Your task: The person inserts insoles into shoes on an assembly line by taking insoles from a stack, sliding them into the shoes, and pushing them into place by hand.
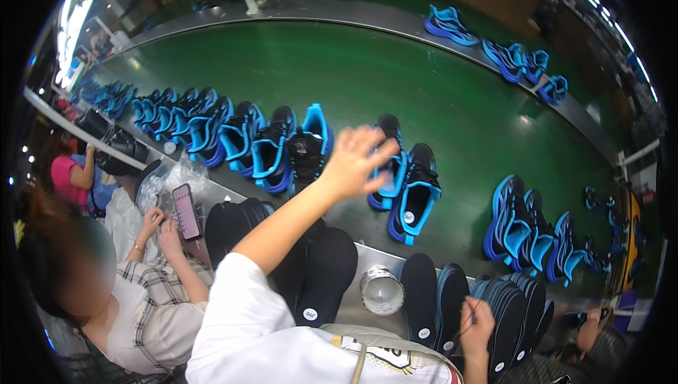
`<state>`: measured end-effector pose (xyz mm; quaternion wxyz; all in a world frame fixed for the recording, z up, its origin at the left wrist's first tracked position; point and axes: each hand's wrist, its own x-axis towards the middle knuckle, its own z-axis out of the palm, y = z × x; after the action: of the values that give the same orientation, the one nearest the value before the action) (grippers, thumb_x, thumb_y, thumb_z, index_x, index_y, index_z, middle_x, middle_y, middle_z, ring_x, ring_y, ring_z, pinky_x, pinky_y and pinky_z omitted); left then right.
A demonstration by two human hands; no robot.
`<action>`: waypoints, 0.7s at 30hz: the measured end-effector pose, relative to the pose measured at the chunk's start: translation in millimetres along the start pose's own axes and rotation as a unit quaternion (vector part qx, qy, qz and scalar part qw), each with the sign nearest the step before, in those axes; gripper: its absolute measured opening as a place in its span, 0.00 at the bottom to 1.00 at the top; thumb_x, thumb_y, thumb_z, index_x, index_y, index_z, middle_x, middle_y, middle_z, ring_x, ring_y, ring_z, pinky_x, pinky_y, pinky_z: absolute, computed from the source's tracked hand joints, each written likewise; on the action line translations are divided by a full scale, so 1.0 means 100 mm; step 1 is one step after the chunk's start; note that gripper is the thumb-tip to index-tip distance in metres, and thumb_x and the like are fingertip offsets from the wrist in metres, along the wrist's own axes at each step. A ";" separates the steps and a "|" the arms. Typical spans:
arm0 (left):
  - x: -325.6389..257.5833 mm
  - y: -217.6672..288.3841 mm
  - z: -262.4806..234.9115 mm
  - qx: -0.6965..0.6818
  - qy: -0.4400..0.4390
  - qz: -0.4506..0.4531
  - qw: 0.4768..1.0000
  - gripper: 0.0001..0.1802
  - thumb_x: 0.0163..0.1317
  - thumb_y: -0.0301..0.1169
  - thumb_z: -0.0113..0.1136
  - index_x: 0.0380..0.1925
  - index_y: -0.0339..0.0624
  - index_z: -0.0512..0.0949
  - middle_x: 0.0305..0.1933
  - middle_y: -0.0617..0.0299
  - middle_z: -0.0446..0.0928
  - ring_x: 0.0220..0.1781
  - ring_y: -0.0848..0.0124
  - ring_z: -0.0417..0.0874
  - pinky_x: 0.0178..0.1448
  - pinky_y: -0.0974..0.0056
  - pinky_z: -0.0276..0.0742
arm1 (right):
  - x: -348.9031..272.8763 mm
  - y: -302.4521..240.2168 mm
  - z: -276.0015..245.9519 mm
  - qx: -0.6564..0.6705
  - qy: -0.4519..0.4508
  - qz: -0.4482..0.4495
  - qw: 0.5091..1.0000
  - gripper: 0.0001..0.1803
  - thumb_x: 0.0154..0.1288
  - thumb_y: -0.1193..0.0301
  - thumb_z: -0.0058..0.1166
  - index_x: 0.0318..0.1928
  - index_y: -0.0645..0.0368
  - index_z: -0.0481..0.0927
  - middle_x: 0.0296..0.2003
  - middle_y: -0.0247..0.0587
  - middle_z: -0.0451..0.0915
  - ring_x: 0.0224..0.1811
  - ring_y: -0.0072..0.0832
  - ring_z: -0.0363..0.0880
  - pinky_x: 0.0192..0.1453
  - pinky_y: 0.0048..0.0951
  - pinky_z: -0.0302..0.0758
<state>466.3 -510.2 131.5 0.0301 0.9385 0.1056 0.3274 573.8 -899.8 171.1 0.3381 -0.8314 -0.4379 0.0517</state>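
My left hand (359, 163) reaches out over the green belt, its fingers spread and slightly smeared by motion. It is beside and partly over a black and blue sneaker (388, 130); whether it touches the shoe I cannot tell. Just right of that stands another sneaker (417, 197), with a pale round sticker visible inside. To the left, a sneaker (308, 147) has its opening turned the other way from its neighbours. My right hand (477, 322) is low, fingers curled, next to a row of black insoles (449, 306); anything inside it is hidden.
A long row of sneakers (205, 126) runs left along the green belt (282, 66); more sneakers (519, 229) stand at right. Black insoles (328, 264) and a clear roll (382, 290) lie along the near ledge. A co-worker at left holds a phone (186, 212).
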 end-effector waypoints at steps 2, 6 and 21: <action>-0.02 0.42 0.07 -0.093 -0.191 0.074 0.974 0.37 0.42 0.58 0.59 0.52 0.52 0.69 0.50 0.50 0.67 0.52 0.54 0.67 0.57 0.42 0.57 | -0.39 0.11 0.11 -0.006 -0.002 0.045 0.999 0.09 0.53 0.80 0.53 0.37 0.66 0.76 0.31 0.43 0.73 0.32 0.31 0.73 0.36 0.26 0.71; -0.30 0.72 0.44 0.085 -0.323 0.035 0.942 0.45 0.38 0.70 0.49 0.52 0.53 0.69 0.51 0.46 0.64 0.52 0.46 0.65 0.57 0.35 0.52 | -0.81 0.10 0.32 -0.080 -0.171 0.088 0.978 0.28 0.45 0.64 0.62 0.48 0.61 0.71 0.49 0.51 0.66 0.49 0.47 0.66 0.51 0.40 0.65; 0.32 1.29 1.21 -0.131 -0.301 -0.026 0.944 0.28 0.54 0.58 0.48 0.40 0.45 0.74 0.24 0.52 0.74 0.27 0.56 0.76 0.36 0.58 0.67 | -0.73 0.20 0.48 -0.026 -0.213 0.123 0.969 0.37 0.52 0.59 0.57 0.56 0.68 0.57 0.56 0.67 0.56 0.54 0.57 0.61 0.57 0.44 0.61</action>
<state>588.7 -627.6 72.7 0.1914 0.9781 0.0720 0.0395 524.9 -938.4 106.3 0.2063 -0.8573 -0.3955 0.2570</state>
